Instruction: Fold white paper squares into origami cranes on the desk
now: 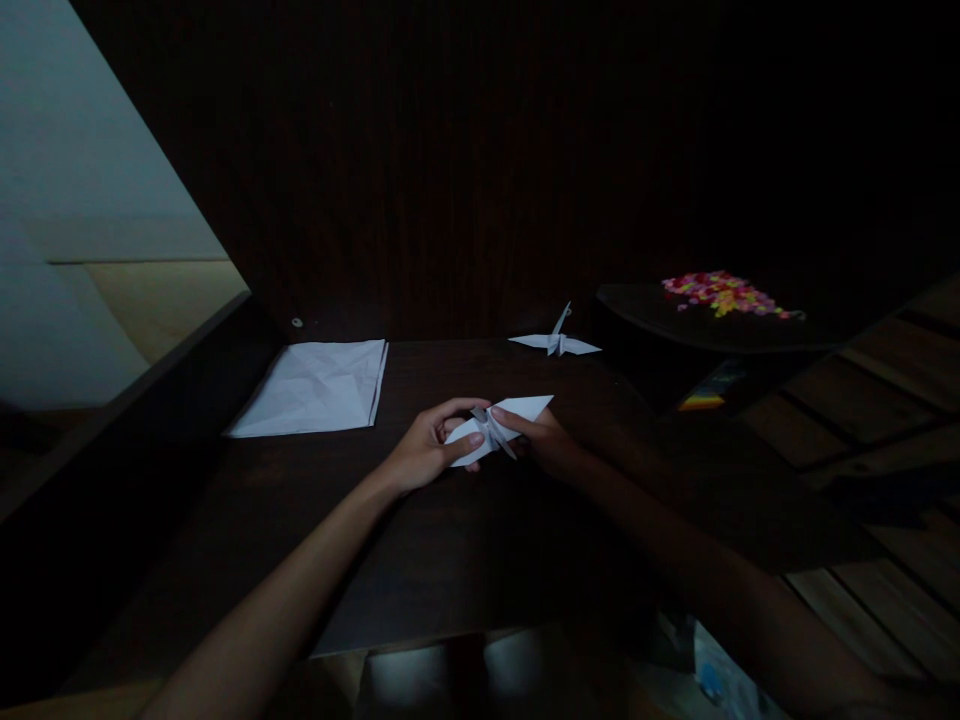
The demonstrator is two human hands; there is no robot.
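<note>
A white folded paper crane (525, 408) is held between both my hands, just above the dark tabletop. My left hand (429, 446) pinches its left wing, thumb on top and fingers behind. On the other wing, my right hand (538, 438) presses its thumb near the crane's middle; its other fingers are mostly hidden behind the paper. A second white paper crane (557, 344) stands with wings spread at the back of the table. To the left lies a stack of creased white paper sheets (315, 388).
The dark wooden table (420, 570) has a raised side panel (142, 400) at left and a tall back panel (450, 180). On a rounded shelf (637, 305) at right sits a pile of small colourful pieces (724, 292). Wooden slats (862, 620) show at lower right.
</note>
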